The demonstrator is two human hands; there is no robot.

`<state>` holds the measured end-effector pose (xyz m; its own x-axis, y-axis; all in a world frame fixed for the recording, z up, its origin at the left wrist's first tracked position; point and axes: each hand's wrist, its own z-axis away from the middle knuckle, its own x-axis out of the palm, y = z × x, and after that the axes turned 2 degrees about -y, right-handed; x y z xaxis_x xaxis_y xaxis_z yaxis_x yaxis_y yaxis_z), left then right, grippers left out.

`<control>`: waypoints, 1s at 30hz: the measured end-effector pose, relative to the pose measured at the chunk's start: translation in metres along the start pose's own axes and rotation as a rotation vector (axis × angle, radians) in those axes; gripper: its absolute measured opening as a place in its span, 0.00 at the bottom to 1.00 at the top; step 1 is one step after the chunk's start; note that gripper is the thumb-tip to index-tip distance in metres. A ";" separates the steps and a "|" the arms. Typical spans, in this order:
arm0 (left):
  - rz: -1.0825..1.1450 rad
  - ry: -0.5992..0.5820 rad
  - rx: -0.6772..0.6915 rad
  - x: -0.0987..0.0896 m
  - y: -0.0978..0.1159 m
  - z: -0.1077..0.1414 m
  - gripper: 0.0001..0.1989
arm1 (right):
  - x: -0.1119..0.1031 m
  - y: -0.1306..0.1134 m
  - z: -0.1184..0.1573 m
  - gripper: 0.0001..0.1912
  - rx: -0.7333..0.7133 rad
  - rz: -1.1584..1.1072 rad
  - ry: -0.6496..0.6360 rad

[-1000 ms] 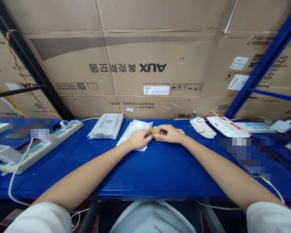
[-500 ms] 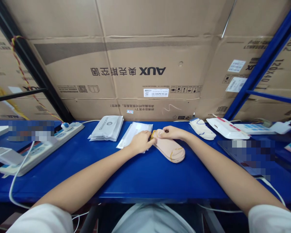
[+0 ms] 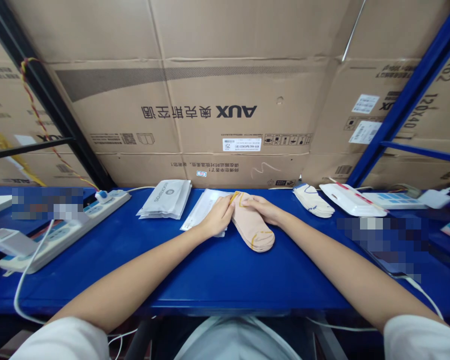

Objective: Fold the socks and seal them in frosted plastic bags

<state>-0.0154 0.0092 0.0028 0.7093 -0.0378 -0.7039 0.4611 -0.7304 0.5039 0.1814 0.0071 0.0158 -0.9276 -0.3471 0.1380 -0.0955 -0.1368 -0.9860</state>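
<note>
Looking forward and down from the person's head, we see first a wall of large cardboard boxes (image 3: 240, 90) with the AUX name printed upside down, and a blue steel shelf upright (image 3: 405, 100) on the right side. Below this wall runs a long blue counter (image 3: 210, 285), and the person's two bare arms reach over it from the near edge. At the left of the counter lies a white power strip (image 3: 62, 231) with a white cable (image 3: 15, 300) going down from it. Two patches on the counter are blurred, so we cannot tell what lies there. Along the back of the counter we find a grey-white plastic bag (image 3: 166, 199), a flat white sleeve (image 3: 200, 212), a bundle of folded white socks (image 3: 313, 201) and a white package with a red stripe (image 3: 350, 199). Near the middle, just beside the sleeve, lie the peach socks (image 3: 253, 227), folded flat and marked with yellow stitching (image 3: 258, 239), with their lower end resting on the counter. The left hand (image 3: 218, 216) holds their upper end from the side of the sleeve, and the right hand (image 3: 260, 207) holds the same end from the other side, with its fingers lying over the socks.
</note>
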 end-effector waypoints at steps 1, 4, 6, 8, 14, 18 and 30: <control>0.003 -0.003 0.013 0.000 0.001 0.000 0.21 | 0.000 0.001 0.000 0.14 0.028 0.009 -0.020; 0.039 -0.011 -0.014 -0.001 0.004 -0.001 0.21 | 0.002 0.005 -0.001 0.13 0.070 0.048 -0.005; 0.103 -0.005 -0.073 -0.002 0.004 -0.003 0.20 | 0.004 0.007 -0.001 0.13 0.055 0.063 0.022; 0.198 -0.002 -0.157 -0.002 0.004 -0.004 0.23 | 0.005 0.008 0.000 0.13 0.027 0.061 0.023; 0.361 -0.051 -0.220 -0.002 0.003 -0.004 0.26 | 0.009 0.009 0.001 0.13 0.025 0.065 0.019; 0.354 -0.085 -0.123 0.000 0.007 -0.003 0.25 | 0.009 0.007 0.000 0.12 0.051 -0.024 0.004; 0.430 -0.129 -0.080 -0.001 0.007 -0.003 0.24 | 0.015 0.012 -0.002 0.26 0.023 0.035 -0.041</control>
<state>-0.0114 0.0062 0.0081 0.7756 -0.4140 -0.4765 0.1827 -0.5753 0.7973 0.1657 0.0025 0.0060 -0.9144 -0.3901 0.1079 -0.0544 -0.1455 -0.9879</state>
